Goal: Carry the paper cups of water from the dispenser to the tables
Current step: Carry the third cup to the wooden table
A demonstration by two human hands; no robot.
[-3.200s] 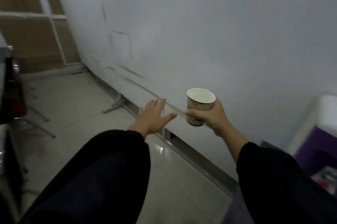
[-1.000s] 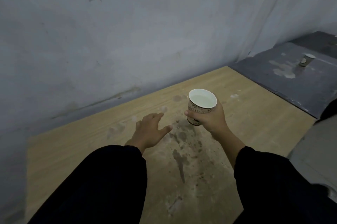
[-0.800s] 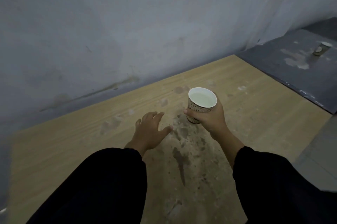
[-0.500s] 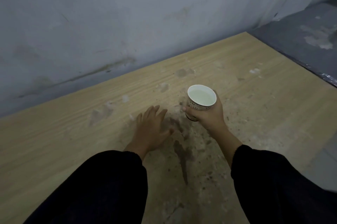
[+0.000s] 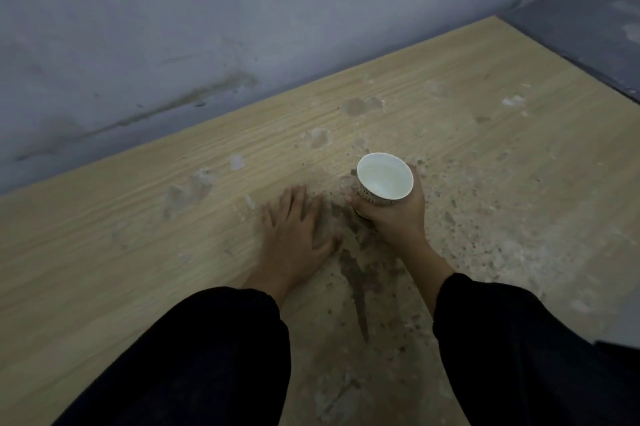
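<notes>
A paper cup (image 5: 384, 179) with a white inside and a printed wall stands upright in my right hand (image 5: 394, 221), low over the stained wooden table (image 5: 485, 134). I cannot tell whether its base touches the wood. My fingers wrap the cup's lower wall from the near side. Water in the cup is hard to make out. My left hand (image 5: 294, 235) lies palm down on the table just left of the cup, fingers spread, holding nothing.
A scuffed grey wall (image 5: 242, 27) runs along the table's far edge. A darker grey surface (image 5: 595, 27) adjoins the table at the far right. Dried stains and specks cover the wood around both hands. My dark sleeves fill the near foreground.
My view has tilted further down over the table. The cup in my right hand has come lower toward the wood, and my left hand has settled flat on it.
</notes>
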